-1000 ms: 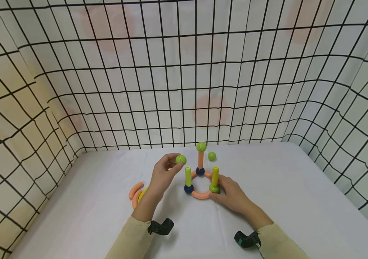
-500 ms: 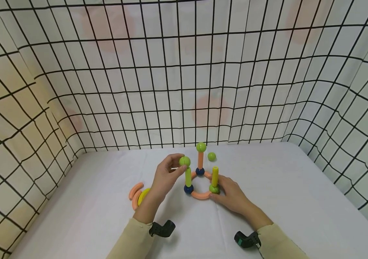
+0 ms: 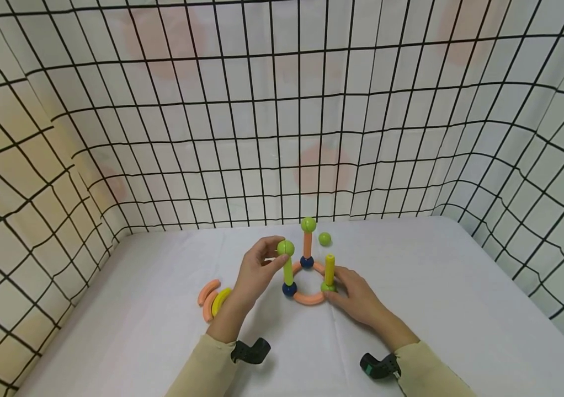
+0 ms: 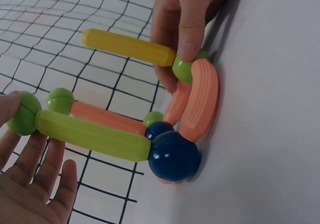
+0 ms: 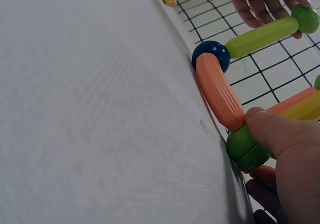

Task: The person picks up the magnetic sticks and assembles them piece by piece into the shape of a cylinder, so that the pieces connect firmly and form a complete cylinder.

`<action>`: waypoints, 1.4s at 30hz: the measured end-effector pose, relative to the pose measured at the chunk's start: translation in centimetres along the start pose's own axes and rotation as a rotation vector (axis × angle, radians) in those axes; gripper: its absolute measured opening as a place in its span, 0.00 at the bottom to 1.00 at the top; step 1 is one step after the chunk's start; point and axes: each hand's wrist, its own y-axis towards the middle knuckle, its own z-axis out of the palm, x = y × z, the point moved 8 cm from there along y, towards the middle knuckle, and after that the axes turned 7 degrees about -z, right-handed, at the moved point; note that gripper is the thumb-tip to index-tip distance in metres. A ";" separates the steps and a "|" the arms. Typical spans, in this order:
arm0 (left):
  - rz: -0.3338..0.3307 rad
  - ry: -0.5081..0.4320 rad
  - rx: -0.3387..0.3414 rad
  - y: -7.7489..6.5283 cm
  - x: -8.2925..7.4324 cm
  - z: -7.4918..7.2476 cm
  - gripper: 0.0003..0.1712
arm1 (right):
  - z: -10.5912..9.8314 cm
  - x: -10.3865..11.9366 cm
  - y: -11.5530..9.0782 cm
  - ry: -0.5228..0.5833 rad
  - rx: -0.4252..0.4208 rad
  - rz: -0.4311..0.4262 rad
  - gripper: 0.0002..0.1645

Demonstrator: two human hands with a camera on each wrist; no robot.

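The head view is bright, the wrist views dimmer, with soft shadows

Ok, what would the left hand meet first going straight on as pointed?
Past the green ball it holds, the left hand would probably meet the ball-topped orange stick; depth is unclear.

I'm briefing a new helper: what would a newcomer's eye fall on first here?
Probably the ring of orange arcs and balls on the white table, bearing three upright sticks. The left hand holds a green ball atop the light-green stick; the right hand grips the green base ball under the yellow stick. Behind, a black grid covers the pale walls.
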 end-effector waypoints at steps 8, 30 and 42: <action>-0.013 0.009 0.000 0.0 0.0 0.0 0.22 | -0.3 0.1 0.0 0.021 -0.019 -0.011 0.35; -0.080 -0.052 -0.029 0.2 2.2 -2.6 0.20 | -0.3 -0.8 -0.1 0.044 -0.060 0.026 0.33; -0.122 0.179 -0.085 -0.5 3.7 -8.4 0.17 | -0.6 -0.6 0.1 0.059 -0.100 -0.025 0.29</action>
